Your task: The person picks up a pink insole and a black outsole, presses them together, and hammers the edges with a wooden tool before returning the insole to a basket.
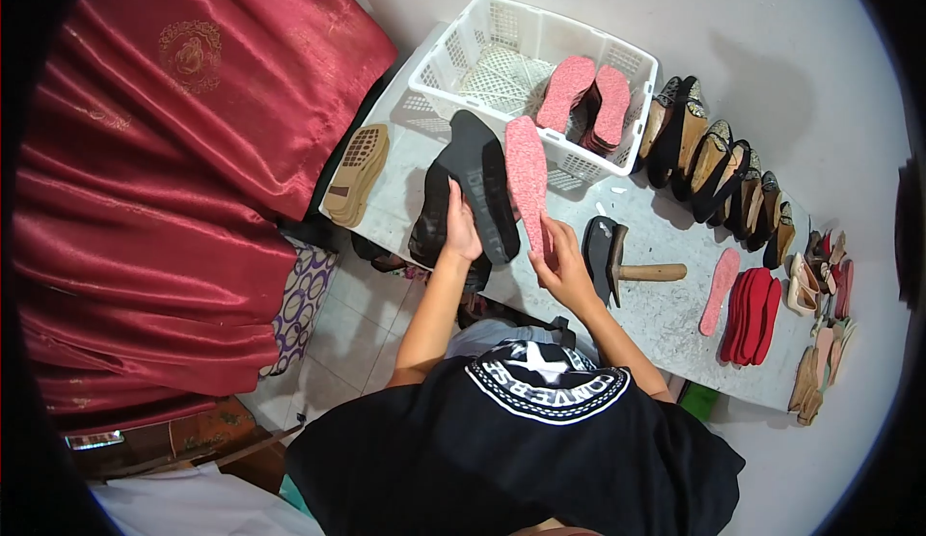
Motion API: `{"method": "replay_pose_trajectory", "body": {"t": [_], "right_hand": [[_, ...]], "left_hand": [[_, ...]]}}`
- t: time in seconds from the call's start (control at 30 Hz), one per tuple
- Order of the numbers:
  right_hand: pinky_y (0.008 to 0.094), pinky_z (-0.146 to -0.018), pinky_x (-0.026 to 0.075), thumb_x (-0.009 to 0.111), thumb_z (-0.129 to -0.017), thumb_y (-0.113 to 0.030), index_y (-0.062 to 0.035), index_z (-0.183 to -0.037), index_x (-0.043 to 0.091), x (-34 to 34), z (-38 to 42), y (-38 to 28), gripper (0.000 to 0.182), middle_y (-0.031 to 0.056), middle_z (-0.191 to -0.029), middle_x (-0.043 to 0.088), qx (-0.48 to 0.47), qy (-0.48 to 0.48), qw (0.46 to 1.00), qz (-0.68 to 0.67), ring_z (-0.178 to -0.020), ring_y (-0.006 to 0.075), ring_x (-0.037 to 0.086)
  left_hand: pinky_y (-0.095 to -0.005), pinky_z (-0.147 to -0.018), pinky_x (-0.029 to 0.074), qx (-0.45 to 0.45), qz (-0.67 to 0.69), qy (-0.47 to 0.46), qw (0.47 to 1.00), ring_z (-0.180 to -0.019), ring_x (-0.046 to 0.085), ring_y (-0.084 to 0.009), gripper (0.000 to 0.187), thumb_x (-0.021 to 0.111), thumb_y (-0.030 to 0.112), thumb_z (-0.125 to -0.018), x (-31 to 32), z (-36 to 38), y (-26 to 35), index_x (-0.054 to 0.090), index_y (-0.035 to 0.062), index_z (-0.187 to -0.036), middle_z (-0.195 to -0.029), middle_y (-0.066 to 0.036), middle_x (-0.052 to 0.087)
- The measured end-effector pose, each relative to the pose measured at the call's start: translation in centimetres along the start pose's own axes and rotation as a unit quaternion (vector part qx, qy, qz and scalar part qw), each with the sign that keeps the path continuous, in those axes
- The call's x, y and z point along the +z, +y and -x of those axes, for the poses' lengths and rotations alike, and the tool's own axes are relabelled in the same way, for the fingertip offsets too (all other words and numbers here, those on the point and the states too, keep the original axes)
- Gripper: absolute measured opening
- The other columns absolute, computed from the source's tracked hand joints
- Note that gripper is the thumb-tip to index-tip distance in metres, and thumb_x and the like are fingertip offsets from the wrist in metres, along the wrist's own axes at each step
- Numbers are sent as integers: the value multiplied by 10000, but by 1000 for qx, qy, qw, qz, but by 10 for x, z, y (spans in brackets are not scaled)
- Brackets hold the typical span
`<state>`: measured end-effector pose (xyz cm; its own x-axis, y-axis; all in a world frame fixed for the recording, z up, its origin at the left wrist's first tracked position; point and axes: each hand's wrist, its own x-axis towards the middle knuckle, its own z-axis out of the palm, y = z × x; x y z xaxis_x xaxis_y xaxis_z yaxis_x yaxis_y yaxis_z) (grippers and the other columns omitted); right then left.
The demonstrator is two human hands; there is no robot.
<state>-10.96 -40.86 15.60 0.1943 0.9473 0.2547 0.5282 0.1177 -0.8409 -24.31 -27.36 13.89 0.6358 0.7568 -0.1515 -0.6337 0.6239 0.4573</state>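
My left hand (pixel 464 225) grips a black shoe sole (pixel 482 184), held tilted above the table with its side facing me. Behind it lie more black soles (pixel 431 210), partly hidden by the hand and the held sole. In my right hand (pixel 567 271) is a pink speckled insole (pixel 526 167), pinched at its narrow lower end and raised upright beside the black sole. A hammer (pixel 648 272) with a wooden handle lies to the right of that hand, its head against another black sole (pixel 598 247).
A white plastic basket (pixel 453 78) at the back holds stacked pink insoles (pixel 610 107). Tan soles (pixel 357 174) are stacked at left. Along the wall stand several flat shoes (pixel 719 164). Red insoles (pixel 750 316) and one pink insole (pixel 720 291) lie at right. A red curtain (pixel 193 179) hangs left.
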Motion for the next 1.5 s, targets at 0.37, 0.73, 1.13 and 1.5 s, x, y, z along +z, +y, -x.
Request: {"method": "replay_pose_trajectory", "body": {"t": [0.37, 0.73, 1.13, 1.5], "right_hand": [[401, -902, 375, 627, -759, -183, -47, -1258, 418, -19, 2, 2, 557, 205, -1160, 440, -36, 47, 993, 99, -1060, 360, 442], [402, -894, 383, 648, -742, -179, -33, -1232, 432, -49, 29, 19, 555, 203, -1148, 434, -27, 68, 992, 107, -1052, 360, 452], [313, -880, 444, 646, -784, -108, -39, -1276, 402, -62, 72, 39, 554, 130, -1238, 387, 155, 35, 922, -352, -1125, 213, 440], [274, -851, 475, 725, -699, -72, -30, -1254, 440, -84, 80, 24, 626, 101, -1233, 389, 87, 35, 967, -235, -1094, 184, 459]], "left_hand": [[-438, -940, 398, 4, -70, -82, 994, -1121, 466, -334, 696, 147, 580, -890, 33, -3, -73, 254, 70, -1352, -1303, -190, 395], [-401, -968, 365, 25, -68, -90, 993, -1157, 441, -301, 694, 137, 562, -900, 58, 1, -111, 268, 42, -1340, -1297, -187, 404], [-465, -971, 350, -24, 25, -31, 999, -1196, 395, -244, 508, 389, 364, -924, 48, 0, -119, 284, 80, -1331, -1291, -85, 419], [-445, -945, 375, -51, 145, -11, 988, -1132, 454, -220, 526, 413, 425, -900, 58, 10, -121, 343, 83, -1292, -1237, -64, 466]]}}
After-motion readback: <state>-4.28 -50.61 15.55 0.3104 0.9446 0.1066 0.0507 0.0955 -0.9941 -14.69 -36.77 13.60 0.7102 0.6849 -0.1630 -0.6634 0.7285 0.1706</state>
